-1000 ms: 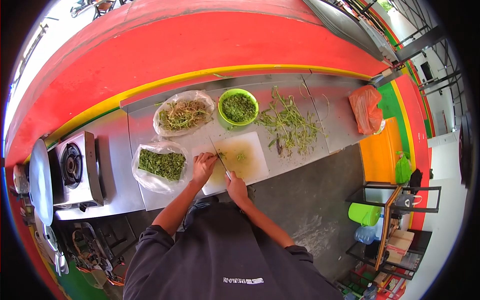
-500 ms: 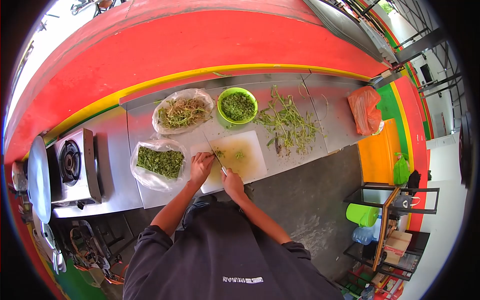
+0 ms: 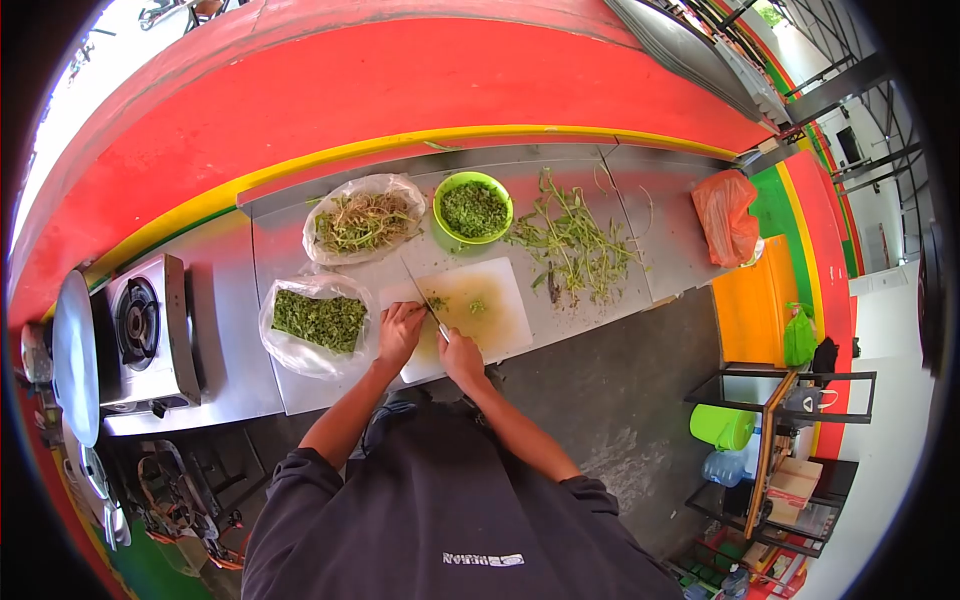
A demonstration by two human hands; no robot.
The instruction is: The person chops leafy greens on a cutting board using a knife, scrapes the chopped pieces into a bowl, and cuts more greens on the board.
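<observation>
Cutting appears to be the step in hand. The knife (image 3: 424, 295) is gripped by its handle in the right hand (image 3: 461, 357), and its blade is slanted across the board (image 3: 510, 325), with the tip pointed away from the body. The fingers of the left hand (image 3: 401, 330) are drawn together at the board, just beside the blade; whether any greens are pinched under them cannot be told. A small heap of cut greens (image 3: 437, 303) is seen next to the blade, and a second pile (image 3: 477, 306) is set apart to its right.

For a next stroke, the blade would need to be kept steady and the left fingertips tucked clear of the edge. Uncut stems (image 3: 575, 240) are spread on the tabletop (image 3: 230, 340) to the right of the board. Chopped leaves are held in the bowl (image 3: 470, 239) beyond the board and in a clear bag (image 3: 285, 353) to its left; stalks (image 3: 360, 222) are heaped in another bag behind that one.

As for writing, a pale print (image 3: 483, 559) is carried on the dark shirt (image 3: 420, 500), but its letters cannot be read with certainty. No legible label is found on the stove (image 3: 178, 330) or the boxes (image 3: 795, 480).
</observation>
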